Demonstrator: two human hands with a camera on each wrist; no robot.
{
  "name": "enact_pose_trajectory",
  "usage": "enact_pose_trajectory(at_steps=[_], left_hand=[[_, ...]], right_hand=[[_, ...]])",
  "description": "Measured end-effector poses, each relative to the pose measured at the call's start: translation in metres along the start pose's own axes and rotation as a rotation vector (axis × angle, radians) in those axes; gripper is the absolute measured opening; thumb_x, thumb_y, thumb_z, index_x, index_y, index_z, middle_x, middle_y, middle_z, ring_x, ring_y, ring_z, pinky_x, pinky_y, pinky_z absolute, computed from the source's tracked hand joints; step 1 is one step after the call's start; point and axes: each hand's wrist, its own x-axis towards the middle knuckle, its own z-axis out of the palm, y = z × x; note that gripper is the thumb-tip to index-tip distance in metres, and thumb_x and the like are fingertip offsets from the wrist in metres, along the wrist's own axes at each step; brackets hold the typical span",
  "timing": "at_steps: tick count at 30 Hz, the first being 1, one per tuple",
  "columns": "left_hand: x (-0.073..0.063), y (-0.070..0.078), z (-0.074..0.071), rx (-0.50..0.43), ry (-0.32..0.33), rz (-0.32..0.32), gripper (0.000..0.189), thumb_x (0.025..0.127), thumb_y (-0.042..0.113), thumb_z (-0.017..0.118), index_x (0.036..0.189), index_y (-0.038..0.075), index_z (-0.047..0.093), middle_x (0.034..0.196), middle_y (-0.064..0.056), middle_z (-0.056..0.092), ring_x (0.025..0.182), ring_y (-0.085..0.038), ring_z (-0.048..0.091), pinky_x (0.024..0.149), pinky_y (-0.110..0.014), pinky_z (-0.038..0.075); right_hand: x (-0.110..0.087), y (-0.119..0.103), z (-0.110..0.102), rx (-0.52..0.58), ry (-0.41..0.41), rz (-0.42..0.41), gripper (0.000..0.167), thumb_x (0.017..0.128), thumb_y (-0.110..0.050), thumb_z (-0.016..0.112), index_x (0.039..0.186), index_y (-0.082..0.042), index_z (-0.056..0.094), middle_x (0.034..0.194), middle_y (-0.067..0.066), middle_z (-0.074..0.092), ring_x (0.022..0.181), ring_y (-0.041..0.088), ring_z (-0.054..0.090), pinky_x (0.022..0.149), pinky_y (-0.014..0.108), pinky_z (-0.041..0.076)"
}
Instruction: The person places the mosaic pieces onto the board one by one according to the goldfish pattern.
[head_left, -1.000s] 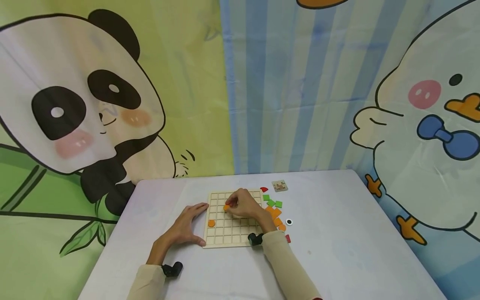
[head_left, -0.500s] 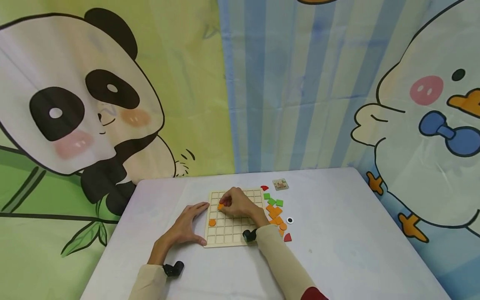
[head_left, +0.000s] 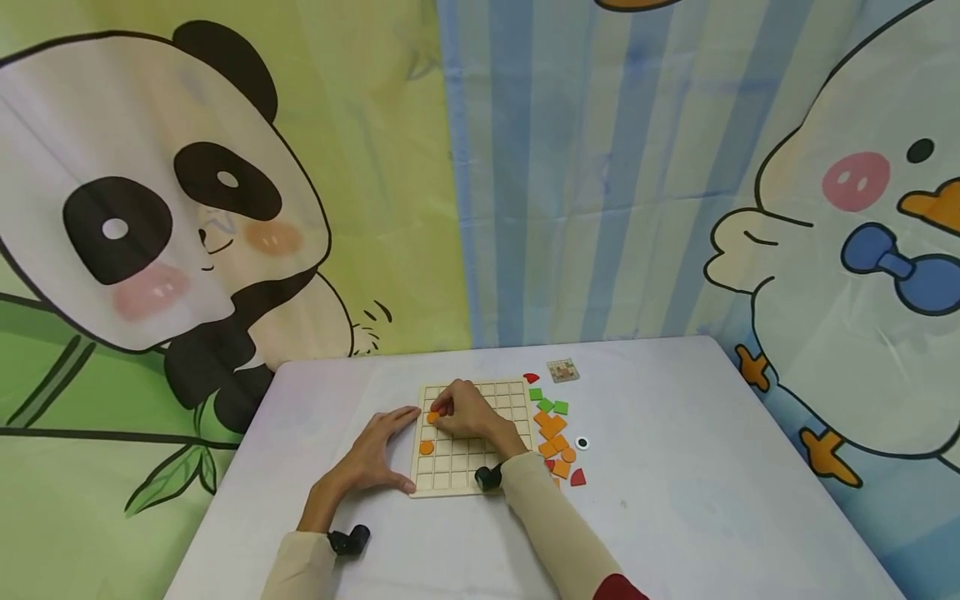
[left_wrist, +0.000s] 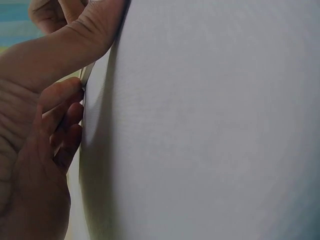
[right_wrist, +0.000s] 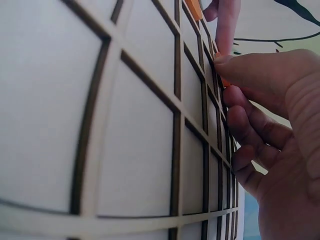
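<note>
"What does the right hand [head_left: 472, 415] have?"

"An orange piece [head_left: 433, 417], pinched between thumb and fingertips, with the other fingers curled inward. It's close to the left edge of the grid board [head_left: 453, 482], on the far half. Its outline is mostly covered, so I can't tell its shape, or whether it sits in a cell."

"And the left hand [head_left: 370, 457]?"

"Thumb spread wide from the fingers. The fingertips touch the board's left edge toward the far end; the thumb is at the near left corner."

"What's the board like?"

"Pale, like plain wood. Thin raised strips cross into square cells, dark along their sides. A flat orange disc [head_left: 426, 448] lies by the left edge, nearer the near left corner than the pinched piece."

"Beyond the right edge?"

"Loose flat shapes on the smooth white table [head_left: 712, 483]: green squares [head_left: 536, 394], then square-cornered orange tiles [head_left: 553, 427]. A rounded red wedge [head_left: 531, 378] is just beside the far right corner, and a second wedge [head_left: 577, 477] lies off the near right one. A white disc [head_left: 582, 443] has a black centre. Near the table's far edge is a small patterned card [head_left: 563, 371]."
</note>
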Motion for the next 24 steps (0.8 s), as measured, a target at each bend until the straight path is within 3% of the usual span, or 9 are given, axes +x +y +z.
enact_pose_trajectory(at_steps=[24], left_hand=[[0.0012, 0.0007, 0.0003, 0.007, -0.001, 0.003, 0.138, 0.051, 0.055, 0.109, 0.166, 0.010, 0.047, 0.172, -0.010, 0.047, 0.145, -0.035, 0.048, 0.120, -0.065, 0.044]], right_hand=[[0.0011, -0.0081, 0.0022, -0.063, 0.004, 0.015, 0.015, 0.095, -0.012, 0.082, 0.108, -0.008, 0.087, 0.088, 0.000, 0.080, 0.069, 0.001, 0.060, 0.065, 0.017, 0.051]])
